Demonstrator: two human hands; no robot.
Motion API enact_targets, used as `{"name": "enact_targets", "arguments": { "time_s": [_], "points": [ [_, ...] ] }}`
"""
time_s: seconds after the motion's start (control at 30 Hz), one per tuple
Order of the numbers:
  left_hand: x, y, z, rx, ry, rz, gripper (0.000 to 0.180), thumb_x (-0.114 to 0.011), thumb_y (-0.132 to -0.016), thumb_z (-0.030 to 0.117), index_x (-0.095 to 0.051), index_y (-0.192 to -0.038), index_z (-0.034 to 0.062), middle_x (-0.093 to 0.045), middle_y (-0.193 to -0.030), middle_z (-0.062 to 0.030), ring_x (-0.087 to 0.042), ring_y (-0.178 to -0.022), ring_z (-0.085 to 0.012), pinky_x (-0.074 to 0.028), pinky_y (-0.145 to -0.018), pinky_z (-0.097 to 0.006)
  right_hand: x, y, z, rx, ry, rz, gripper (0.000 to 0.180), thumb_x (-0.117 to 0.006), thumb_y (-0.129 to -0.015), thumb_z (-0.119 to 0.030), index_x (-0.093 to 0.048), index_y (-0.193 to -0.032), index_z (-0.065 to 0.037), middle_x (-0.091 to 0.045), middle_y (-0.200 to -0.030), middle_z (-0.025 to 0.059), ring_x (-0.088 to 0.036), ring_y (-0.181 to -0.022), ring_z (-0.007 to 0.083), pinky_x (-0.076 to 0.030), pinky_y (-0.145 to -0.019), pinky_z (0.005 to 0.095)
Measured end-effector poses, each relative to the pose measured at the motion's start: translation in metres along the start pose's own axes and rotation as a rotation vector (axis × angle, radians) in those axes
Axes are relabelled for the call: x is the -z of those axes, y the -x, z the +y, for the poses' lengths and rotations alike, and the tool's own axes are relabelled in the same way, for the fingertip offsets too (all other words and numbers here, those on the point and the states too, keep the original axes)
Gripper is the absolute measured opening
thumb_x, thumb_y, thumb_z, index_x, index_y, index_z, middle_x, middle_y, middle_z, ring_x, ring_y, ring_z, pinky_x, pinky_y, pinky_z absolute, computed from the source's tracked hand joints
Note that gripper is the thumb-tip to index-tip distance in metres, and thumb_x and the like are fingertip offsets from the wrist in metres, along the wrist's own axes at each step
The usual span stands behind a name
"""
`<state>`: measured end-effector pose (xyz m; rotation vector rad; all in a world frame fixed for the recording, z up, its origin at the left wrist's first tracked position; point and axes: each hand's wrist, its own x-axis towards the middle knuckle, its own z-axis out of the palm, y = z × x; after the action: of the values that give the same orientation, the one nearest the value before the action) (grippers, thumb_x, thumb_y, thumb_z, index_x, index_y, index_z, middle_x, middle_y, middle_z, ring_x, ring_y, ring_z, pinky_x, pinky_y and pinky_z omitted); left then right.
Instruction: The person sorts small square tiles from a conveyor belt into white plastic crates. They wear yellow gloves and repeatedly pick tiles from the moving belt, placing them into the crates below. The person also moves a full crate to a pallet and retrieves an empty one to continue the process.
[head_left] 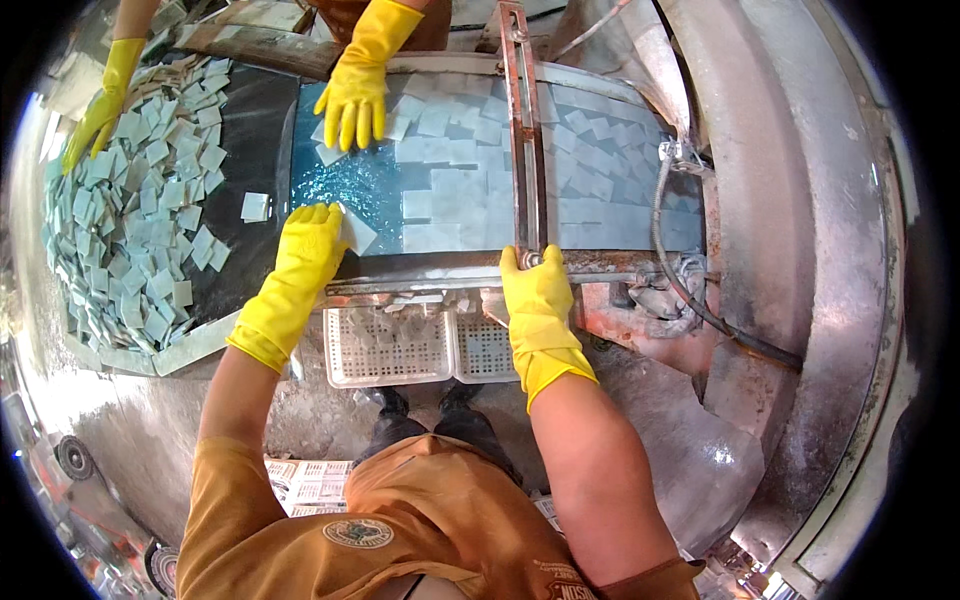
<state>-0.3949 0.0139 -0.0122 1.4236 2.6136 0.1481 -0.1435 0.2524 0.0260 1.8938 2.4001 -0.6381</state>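
My left hand (pixel 308 250), in a yellow rubber glove, pinches a pale square tile (pixel 358 232) at the near edge of the wet blue belt (pixel 345 185). To its right, pale tiles (pixel 455 205) lie flat in rough rows across the belt. My right hand (pixel 538 295), gloved the same way, is closed around the near end of a rusty slotted metal crossbar (pixel 525 130) that spans the belt. Across from me, a co-worker's yellow-gloved hand (pixel 355 95) reaches down over the belt's far side, fingers pointing at the tiles.
A large heap of loose tiles (pixel 140 220) covers the left end of the table, with the co-worker's other gloved hand (pixel 95 125) at it. A small tile stack (pixel 256 207) sits on the black surface. White plastic baskets (pixel 388 352) stand below the near edge. A hose (pixel 665 235) curves down at right.
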Motion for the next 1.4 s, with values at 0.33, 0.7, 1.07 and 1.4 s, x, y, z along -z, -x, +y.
{"name": "enact_targets", "arguments": {
  "time_s": [0.33,0.7,1.07,1.4],
  "points": [
    [-0.037,-0.019,0.047,-0.156,0.031,0.278,0.050,-0.065,-0.082,0.002,-0.067,-0.132,0.0062,-0.066,-0.141,-0.0186,-0.068,-0.109,-0.0433,-0.053,-0.104,-0.051,-0.012,-0.005,0.009,0.038,0.019,0.058,0.066,-0.074,-0.087,-0.060,-0.066,-0.120,-0.003,-0.076,-0.112,0.0232,-0.074,-0.102,0.0445,-0.059,-0.088,0.0531],
    [-0.019,-0.013,0.052,-0.315,0.356,0.178,0.060,-0.062,-0.084,-0.006,-0.063,-0.142,0.0084,-0.062,-0.149,-0.0181,-0.067,-0.120,-0.0455,-0.054,-0.109,-0.049,-0.010,-0.006,0.009,0.026,0.020,0.043,0.061,-0.073,-0.087,-0.060,-0.066,-0.112,-0.005,-0.076,-0.106,0.0223,-0.074,-0.098,0.0449,-0.058,-0.085,0.0533],
    [0.022,0.004,0.021,0.010,0.244,0.098,0.084,-0.087,-0.078,0.017,-0.053,-0.154,0.0105,-0.052,-0.158,-0.0227,-0.054,-0.139,-0.0441,-0.045,-0.118,-0.047,-0.008,-0.003,0.008,0.037,0.022,0.095,0.063,-0.073,-0.087,-0.060,-0.067,-0.117,-0.005,-0.075,-0.110,0.0228,-0.073,-0.102,0.0443,-0.058,-0.088,0.0528],
    [0.004,-0.008,-0.010,0.003,0.186,0.168,0.037,-0.083,-0.079,0.010,-0.074,-0.115,0.0084,-0.073,-0.115,-0.0178,-0.071,-0.101,-0.0394,-0.058,-0.088,-0.047,0.000,0.000,0.001,0.024,-0.014,0.055,0.057,-0.075,-0.088,-0.056,-0.066,-0.111,-0.004,-0.075,-0.109,0.0215,-0.074,-0.098,0.0447,-0.059,-0.084,0.0537]
  ]
}}
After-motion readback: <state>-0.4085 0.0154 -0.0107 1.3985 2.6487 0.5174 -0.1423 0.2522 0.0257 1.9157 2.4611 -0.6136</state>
